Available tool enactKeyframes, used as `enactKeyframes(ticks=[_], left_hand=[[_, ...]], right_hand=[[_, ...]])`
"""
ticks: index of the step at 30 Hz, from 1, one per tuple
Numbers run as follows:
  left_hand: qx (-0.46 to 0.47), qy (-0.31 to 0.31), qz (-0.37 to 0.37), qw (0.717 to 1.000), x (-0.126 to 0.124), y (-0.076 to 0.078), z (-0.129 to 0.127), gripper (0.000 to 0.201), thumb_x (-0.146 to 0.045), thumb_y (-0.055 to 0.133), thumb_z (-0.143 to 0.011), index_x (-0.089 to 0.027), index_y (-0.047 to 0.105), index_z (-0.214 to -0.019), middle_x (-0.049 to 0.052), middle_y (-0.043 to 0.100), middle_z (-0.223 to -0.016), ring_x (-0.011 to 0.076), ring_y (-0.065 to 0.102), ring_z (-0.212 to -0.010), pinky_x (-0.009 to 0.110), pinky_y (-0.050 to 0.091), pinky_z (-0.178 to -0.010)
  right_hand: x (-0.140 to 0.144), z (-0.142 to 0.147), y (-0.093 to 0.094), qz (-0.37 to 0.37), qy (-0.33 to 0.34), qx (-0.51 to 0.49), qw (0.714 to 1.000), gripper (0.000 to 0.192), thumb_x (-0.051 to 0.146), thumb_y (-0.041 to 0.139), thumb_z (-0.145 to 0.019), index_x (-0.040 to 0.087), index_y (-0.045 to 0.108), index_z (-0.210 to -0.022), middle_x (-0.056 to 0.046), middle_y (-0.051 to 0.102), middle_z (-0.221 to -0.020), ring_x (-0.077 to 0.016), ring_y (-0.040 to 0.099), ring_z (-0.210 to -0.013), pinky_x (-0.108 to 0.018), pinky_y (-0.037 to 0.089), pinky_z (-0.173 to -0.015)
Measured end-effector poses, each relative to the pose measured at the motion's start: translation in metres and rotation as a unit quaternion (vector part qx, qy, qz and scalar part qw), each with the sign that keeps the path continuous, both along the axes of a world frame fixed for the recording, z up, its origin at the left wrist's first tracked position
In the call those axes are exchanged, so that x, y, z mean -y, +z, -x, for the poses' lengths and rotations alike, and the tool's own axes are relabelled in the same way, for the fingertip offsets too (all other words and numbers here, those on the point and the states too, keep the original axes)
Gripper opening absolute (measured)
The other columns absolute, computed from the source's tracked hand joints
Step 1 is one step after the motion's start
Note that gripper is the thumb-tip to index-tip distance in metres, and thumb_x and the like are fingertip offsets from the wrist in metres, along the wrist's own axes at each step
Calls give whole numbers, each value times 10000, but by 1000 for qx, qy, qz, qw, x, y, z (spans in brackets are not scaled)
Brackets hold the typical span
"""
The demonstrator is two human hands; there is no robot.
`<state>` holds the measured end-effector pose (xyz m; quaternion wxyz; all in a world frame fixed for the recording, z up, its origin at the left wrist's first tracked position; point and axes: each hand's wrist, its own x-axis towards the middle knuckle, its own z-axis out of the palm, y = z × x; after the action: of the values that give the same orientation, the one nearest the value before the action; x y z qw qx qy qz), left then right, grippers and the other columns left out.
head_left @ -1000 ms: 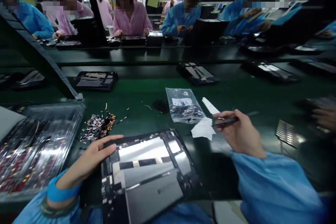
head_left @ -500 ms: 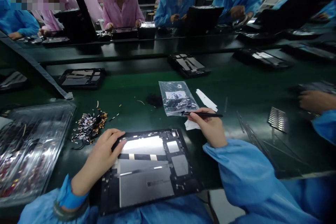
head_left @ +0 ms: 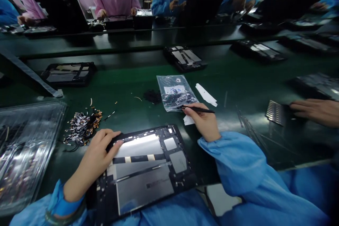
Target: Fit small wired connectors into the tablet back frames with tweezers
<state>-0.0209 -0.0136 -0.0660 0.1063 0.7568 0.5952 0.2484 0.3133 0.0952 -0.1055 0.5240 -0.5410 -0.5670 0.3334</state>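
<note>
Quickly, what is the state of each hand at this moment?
Left hand: open, fingers resting on the top left edge of the opened tablet.
Right hand: closed, holding black tweezers beside the plastic bag.

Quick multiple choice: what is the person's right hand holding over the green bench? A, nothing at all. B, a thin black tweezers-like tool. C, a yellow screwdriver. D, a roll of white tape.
B: the right hand pinches a thin black tweezers-like tool whose tip reaches the clear plastic bag of small parts, while the left hand rests on the open black tablet chassis.
</note>
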Motion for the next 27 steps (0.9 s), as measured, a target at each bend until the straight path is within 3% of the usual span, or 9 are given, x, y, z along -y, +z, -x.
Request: enactKeyframes(ticks=[10, 14, 18, 22, 25, 27], left_hand=[[-21, 9, 1, 1000, 1, 0, -1, 330, -445, 456, -895, -196, 623, -1035, 48, 576, -930, 189, 587, -903, 313, 492, -816], [-8, 8, 10, 1000, 2, 0, 0, 317, -434, 470, -893, -197, 620, -1041, 48, 578, -934, 191, 589, -909, 320, 503, -825], [40, 5, 19, 999, 4, 8, -4, 285, -374, 509, -891, -201, 584, -1105, 59, 583, -1075, 192, 571, -1027, 339, 482, -917], [124, -56, 80, 987, 7, 24, -25, 315, -335, 538, -885, -221, 535, -1178, 55, 598, -1129, 176, 580, -1033, 322, 494, -902], [215, -97, 137, 962, 8, 34, -46, 398, -324, 607, -844, -222, 498, -1212, 51, 603, -1119, 157, 592, -992, 291, 508, -864], [279, -92, 174, 940, 9, 38, -58, 385, -320, 651, -808, -199, 517, -1148, 46, 618, -1040, 143, 610, -908, 259, 525, -787]], right_hand=[[-6, 1, -5, 9, -9, -20, 1000, 255, 421, 724, -707, 205, 668, -829, -35, 691, -871, -200, 683, -786, -401, 551, -800], [1, 3, 5, 12, -16, -50, 999, 273, 438, 727, -701, 197, 648, -801, -30, 696, -839, -197, 701, -763, -360, 578, -736], [20, 15, 26, 20, -4, -80, 997, 253, 412, 737, -710, 194, 632, -785, -29, 711, -824, -189, 713, -738, -314, 593, -683], [43, 45, 50, 106, 107, -139, 979, 240, 394, 745, -715, 189, 630, -764, -45, 737, -792, -185, 718, -684, -262, 592, -602], [55, 70, 64, 181, 214, -182, 943, 262, 402, 755, -704, 181, 622, -746, -51, 738, -752, -184, 715, -645, -239, 580, -560], [60, 83, 70, 221, 262, -211, 916, 273, 400, 761, -698, 177, 613, -748, -47, 733, -711, -189, 716, -640, -228, 572, -546]])
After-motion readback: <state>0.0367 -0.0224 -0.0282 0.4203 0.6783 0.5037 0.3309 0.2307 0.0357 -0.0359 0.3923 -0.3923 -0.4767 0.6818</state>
